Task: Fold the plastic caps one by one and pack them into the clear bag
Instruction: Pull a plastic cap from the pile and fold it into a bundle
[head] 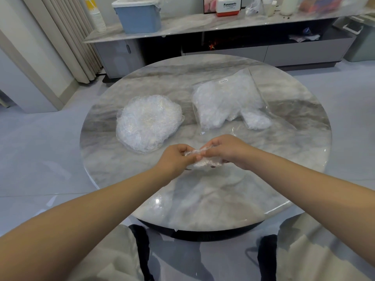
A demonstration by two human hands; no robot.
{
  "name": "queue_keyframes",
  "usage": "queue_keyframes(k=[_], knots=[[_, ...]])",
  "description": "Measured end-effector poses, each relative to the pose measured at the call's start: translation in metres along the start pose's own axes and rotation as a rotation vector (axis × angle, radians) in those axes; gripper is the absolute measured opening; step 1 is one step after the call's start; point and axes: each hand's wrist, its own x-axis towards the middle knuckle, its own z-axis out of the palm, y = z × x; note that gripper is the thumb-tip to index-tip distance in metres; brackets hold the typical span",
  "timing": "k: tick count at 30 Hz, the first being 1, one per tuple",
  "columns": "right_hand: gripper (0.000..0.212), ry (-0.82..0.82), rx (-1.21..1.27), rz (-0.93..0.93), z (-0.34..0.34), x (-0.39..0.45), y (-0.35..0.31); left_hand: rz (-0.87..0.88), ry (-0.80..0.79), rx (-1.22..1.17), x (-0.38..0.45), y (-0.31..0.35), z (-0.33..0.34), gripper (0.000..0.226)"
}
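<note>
A crumpled clear plastic cap (199,158) is held just above the round marble table (203,199), between both hands. My left hand (175,159) pinches its left end with curled fingers. My right hand (229,152) grips its right side from above, partly covering it. A loose pile of unfolded plastic caps (148,122) lies on the table beyond my left hand. The clear bag (227,102), holding several white folded caps, lies flat beyond my right hand, its open end toward the near right.
A long marble-topped low cabinet (223,23) stands behind the table with a blue lidded box (138,15), a red-and-white cooler (228,6) and bottles on it. Beige curtains (67,37) hang at left. My knees show below the table's near edge.
</note>
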Motion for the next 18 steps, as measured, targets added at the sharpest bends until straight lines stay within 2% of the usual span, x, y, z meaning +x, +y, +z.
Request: queue_keyframes(k=[7, 9, 11, 14, 18], knots=[[0.007, 0.118, 0.038, 0.031, -0.027, 0.007, -0.008, 0.066, 0.013, -0.102, 0.021, 0.024, 0.016, 0.007], [0.004, 0.185, 0.059, 0.024, -0.039, 0.010, -0.010, 0.137, 0.078, 0.032, 0.034, 0.027, 0.022, 0.012], [0.010, 0.292, 0.108, 0.019, -0.051, 0.016, -0.013, 0.190, 0.149, 0.161, 0.045, 0.030, 0.026, 0.019], [0.012, 0.441, 0.145, 0.053, -0.071, 0.030, -0.011, 0.261, 0.220, 0.258, 0.059, 0.032, 0.030, 0.017], [0.021, 0.424, 0.061, 0.205, -0.085, 0.048, 0.006, 0.274, 0.143, 0.574, 0.072, 0.026, 0.040, 0.023]])
